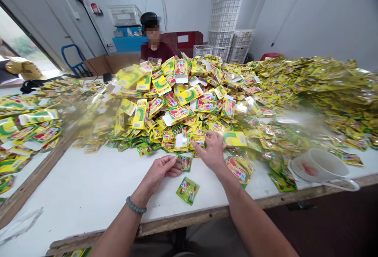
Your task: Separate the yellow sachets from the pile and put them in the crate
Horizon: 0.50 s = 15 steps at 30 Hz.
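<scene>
Between the thumb and fingers of my left hand (162, 169), pinched at its left edge, is a small green sachet (185, 163) with a watermelon print. My right hand (212, 150) reaches to the front edge of the heap, thumb and fingers apart, over a yellow sachet (197, 139). Just right of its fingers lies a yellow carton (234, 139). Another green sachet (188, 190) lies flat on the white table (103, 186) below my hands. Ahead rises a large heap of yellow cartons (180, 115) and sachets, some cartons with white flaps open.
A clear cup with a handle (320, 168) stands at the right near the table's wooden edge. Many yellow sachets (295, 84) are piled at the right, behind clear plastic. Cartons (29, 131) lie beyond a wooden strip at the left. A person (156, 50) sits across the heap.
</scene>
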Tool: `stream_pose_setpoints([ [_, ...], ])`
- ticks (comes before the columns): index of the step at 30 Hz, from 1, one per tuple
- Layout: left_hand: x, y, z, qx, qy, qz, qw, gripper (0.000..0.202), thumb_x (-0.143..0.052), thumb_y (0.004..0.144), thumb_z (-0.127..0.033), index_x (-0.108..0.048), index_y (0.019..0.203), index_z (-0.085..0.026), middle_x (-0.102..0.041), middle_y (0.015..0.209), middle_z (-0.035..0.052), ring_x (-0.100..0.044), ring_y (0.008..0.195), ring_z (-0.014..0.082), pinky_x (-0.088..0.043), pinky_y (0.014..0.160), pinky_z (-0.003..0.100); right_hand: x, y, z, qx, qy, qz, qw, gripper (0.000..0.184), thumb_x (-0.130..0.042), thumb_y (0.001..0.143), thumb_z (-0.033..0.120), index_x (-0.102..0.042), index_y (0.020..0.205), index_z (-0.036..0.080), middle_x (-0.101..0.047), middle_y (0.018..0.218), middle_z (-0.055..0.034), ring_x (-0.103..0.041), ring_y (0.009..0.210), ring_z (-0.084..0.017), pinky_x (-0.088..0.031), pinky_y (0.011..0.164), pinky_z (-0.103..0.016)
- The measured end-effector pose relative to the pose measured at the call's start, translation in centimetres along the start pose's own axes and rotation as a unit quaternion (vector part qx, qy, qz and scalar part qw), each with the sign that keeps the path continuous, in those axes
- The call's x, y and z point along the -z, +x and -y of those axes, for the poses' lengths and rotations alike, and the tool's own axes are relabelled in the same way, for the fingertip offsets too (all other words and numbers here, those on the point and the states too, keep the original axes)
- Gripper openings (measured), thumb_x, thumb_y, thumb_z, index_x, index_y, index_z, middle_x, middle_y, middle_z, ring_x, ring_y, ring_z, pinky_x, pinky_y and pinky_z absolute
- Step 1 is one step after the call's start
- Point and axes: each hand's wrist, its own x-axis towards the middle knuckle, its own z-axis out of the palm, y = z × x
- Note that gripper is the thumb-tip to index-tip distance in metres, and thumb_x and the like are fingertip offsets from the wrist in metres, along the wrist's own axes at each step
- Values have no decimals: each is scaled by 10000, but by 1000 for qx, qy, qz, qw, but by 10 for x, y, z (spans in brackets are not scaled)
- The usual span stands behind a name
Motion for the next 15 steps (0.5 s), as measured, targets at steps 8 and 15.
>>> stream_pose_setpoints([
  [8, -1, 2, 5, -16, 26, -34, 999, 537, -738, 694, -561, -684, 1032, -148, -744, 972, 117, -698, 730, 171, -530, 685, 276, 4, -7, 17, -25, 141, 156, 977, 261, -658, 766, 447, -657, 784, 187, -647, 859, -74, -591, 857, -250, -470, 789, -384],
  [15, 0, 4, 5, -138, -24, -80, 987, 562, -845, 612, -386, -554, 1045, -178, -741, 878, 51, -696, 795, 200, -548, 738, 317, -1, -13, 24, -127, 370, 306, 868, 321, -681, 757, 451, -684, 947, 192, -735, 924, -55, -670, 859, -245, -528, 741, -352],
])
